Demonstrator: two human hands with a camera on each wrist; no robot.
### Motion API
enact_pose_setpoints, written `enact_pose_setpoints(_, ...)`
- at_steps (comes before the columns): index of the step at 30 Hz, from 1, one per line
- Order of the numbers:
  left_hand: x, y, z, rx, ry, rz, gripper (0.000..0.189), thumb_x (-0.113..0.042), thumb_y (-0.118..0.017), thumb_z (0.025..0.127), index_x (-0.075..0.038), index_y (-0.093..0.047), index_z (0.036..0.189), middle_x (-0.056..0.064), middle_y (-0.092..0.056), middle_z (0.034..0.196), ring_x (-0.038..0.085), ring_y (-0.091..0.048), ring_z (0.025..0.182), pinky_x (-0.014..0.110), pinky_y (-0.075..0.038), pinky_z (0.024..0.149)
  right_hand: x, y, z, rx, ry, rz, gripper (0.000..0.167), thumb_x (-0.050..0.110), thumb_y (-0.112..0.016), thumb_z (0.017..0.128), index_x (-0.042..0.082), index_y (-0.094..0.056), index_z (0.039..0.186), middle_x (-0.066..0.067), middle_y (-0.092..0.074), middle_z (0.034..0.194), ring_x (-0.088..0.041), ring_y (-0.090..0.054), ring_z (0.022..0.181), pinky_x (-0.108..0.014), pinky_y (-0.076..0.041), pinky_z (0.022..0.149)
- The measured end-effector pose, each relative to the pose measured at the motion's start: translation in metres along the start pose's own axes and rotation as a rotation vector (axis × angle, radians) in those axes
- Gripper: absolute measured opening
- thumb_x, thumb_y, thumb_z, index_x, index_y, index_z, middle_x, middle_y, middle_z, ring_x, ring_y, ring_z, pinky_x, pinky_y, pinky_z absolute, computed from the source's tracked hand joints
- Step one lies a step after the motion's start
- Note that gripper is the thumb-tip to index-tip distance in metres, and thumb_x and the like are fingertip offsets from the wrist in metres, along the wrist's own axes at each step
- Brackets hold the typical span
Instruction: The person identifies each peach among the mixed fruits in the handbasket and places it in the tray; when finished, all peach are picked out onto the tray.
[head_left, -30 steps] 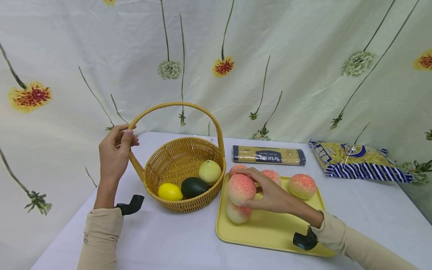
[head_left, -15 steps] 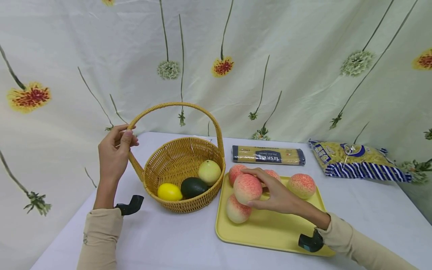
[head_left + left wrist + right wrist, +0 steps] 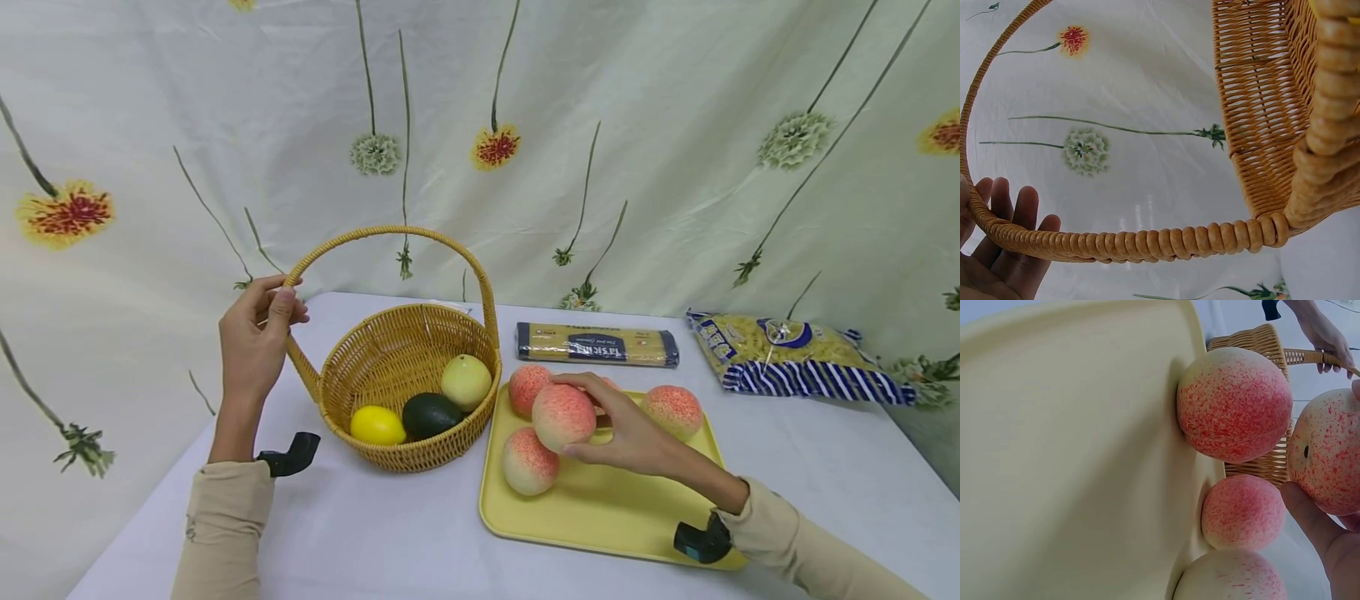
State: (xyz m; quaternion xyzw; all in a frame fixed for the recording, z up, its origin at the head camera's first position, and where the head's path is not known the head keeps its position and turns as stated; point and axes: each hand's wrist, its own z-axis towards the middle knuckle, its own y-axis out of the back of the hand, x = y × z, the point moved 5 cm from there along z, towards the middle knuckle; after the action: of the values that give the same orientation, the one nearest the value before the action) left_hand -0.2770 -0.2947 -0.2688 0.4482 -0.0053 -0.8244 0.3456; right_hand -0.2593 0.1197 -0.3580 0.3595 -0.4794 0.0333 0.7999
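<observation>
My left hand [image 3: 253, 342] grips the arched handle [image 3: 1147, 245] of a wicker basket [image 3: 397, 358] on its left side. In the basket lie a yellow lemon [image 3: 377, 426], a dark green avocado [image 3: 432, 416] and a round pale green fruit [image 3: 466, 383]. Over the yellow tray [image 3: 600, 527], my right hand [image 3: 630, 433] holds a pink-speckled peach [image 3: 561, 417] between thumb and fingers. Several more peaches rest on the tray: one at front left [image 3: 529, 463], one at back left [image 3: 527, 388], one at right [image 3: 673, 412]. Another peach [image 3: 609, 383] is mostly hidden behind the right hand.
Behind the tray lies a flat pack of spaghetti [image 3: 597, 345]. To its right is a bag of pasta [image 3: 795, 354] with blue stripes. A flower-printed curtain [image 3: 450, 100] hangs along the back of the white-covered table [image 3: 360, 533].
My right hand has moved right with its peach, uncovering more of the two left peaches on the tray. The left hand keeps its grip on the basket handle.
</observation>
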Motion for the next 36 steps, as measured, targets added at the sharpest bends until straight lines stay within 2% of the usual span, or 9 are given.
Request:
enact_pose_setpoints(4, 0.000, 0.000, 0.000, -0.001, 0.001, 0.000, 0.030, -0.028, -0.051, 0.099, -0.009, -0.063, 0.119, -0.002, -0.060, 0.080, 0.003, -0.063, 0.074, 0.012, -0.051, 0.073, -0.003, 0.002, -0.003, -0.007, -0.021, -0.005, 0.071, 0.021, -0.078, 0.080, 0.024, -0.041, 0.141, -0.003, -0.045, 0.136, -0.023, -0.055, 0.116, -0.034, -0.054, 0.084)
enact_pose_setpoints(11, 0.001, 0.001, 0.000, 0.002, 0.008, 0.001, 0.031, -0.029, -0.051, 0.099, -0.009, -0.063, 0.120, -0.002, -0.060, 0.080, 0.003, -0.063, 0.075, 0.012, -0.051, 0.074, -0.006, 0.003, -0.008, -0.003, -0.019, -0.013, 0.069, 0.020, -0.078, 0.080, 0.019, -0.041, 0.139, -0.006, -0.046, 0.134, -0.025, -0.056, 0.115, -0.033, -0.054, 0.084)
enact_pose_setpoints(17, 0.002, 0.001, 0.001, 0.001, 0.011, 0.001, 0.030, -0.028, -0.051, 0.099, -0.010, -0.063, 0.120, -0.003, -0.060, 0.080, 0.003, -0.063, 0.075, 0.011, -0.050, 0.073, -0.009, 0.004, -0.010, 0.009, -0.027, 0.001, 0.070, 0.018, -0.078, 0.080, 0.015, -0.041, 0.138, -0.003, -0.047, 0.132, -0.021, -0.056, 0.113, -0.034, -0.054, 0.084)
enact_pose_setpoints(21, 0.002, 0.001, 0.001, 0.001, 0.010, 0.008, 0.029, -0.027, -0.051, 0.099, -0.010, -0.063, 0.120, -0.003, -0.060, 0.080, 0.003, -0.063, 0.075, 0.012, -0.050, 0.073, -0.012, 0.005, -0.013, 0.008, -0.029, 0.008, 0.070, 0.017, -0.079, 0.079, 0.017, -0.041, 0.137, -0.003, -0.044, 0.135, -0.020, -0.055, 0.113, -0.033, -0.055, 0.082)
enact_pose_setpoints(26, 0.002, 0.000, 0.001, 0.003, 0.008, 0.006, 0.030, -0.028, -0.051, 0.099, -0.010, -0.063, 0.120, -0.003, -0.060, 0.080, 0.003, -0.063, 0.075, 0.011, -0.050, 0.073, -0.017, 0.005, -0.017, 0.006, -0.038, 0.012, 0.070, 0.018, -0.079, 0.079, 0.019, -0.041, 0.137, -0.004, -0.042, 0.139, -0.022, -0.053, 0.117, -0.033, -0.055, 0.081)
enact_pose_setpoints(36, 0.002, 0.000, 0.001, 0.002, 0.007, 0.000, 0.028, -0.026, -0.051, 0.099, -0.009, -0.063, 0.119, -0.003, -0.060, 0.080, 0.004, -0.063, 0.074, 0.013, -0.051, 0.073, -0.023, 0.003, -0.023, -0.011, -0.055, 0.010, 0.072, 0.018, -0.080, 0.077, 0.018, -0.041, 0.138, -0.006, -0.048, 0.135, -0.027, -0.053, 0.118, -0.032, -0.055, 0.081)
